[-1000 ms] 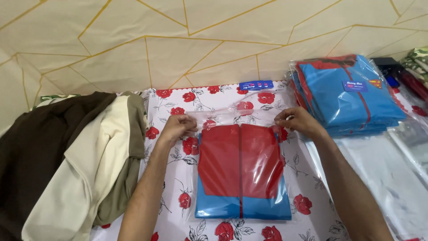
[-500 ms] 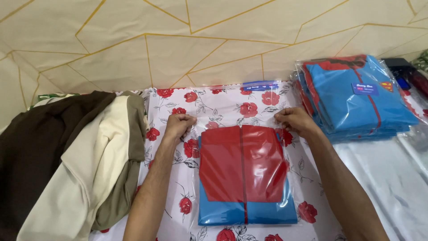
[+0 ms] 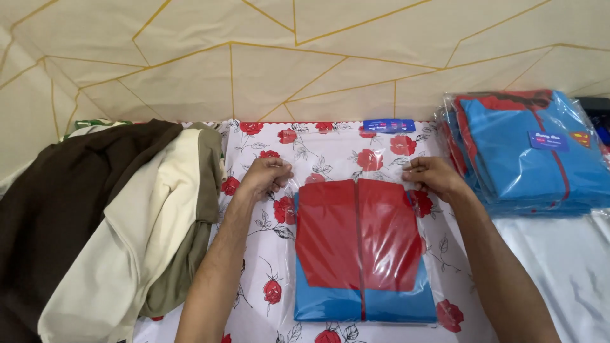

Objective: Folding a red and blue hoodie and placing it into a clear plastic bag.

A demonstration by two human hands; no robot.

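Both hands, left hand (image 3: 265, 176) and right hand (image 3: 431, 178), pinch the top corners of the clear bag (image 3: 363, 209) lying between them. Its folded red-and-blue garment (image 3: 362, 254) looks light, soft and floppy; slippery plastic favours corner grips.

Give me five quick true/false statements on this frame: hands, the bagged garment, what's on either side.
1. Both hands, left hand and right hand, grip the top edge of the clear bag. True.
2. The garment in the bag is green and yellow. False: it is red and blue.
3. A stack of bagged blue garments lies to the right. True.
4. The loose clothes at left are bagged. False: unbagged brown, cream and olive fabric.
5. The floral cloth shows red flowers. True.
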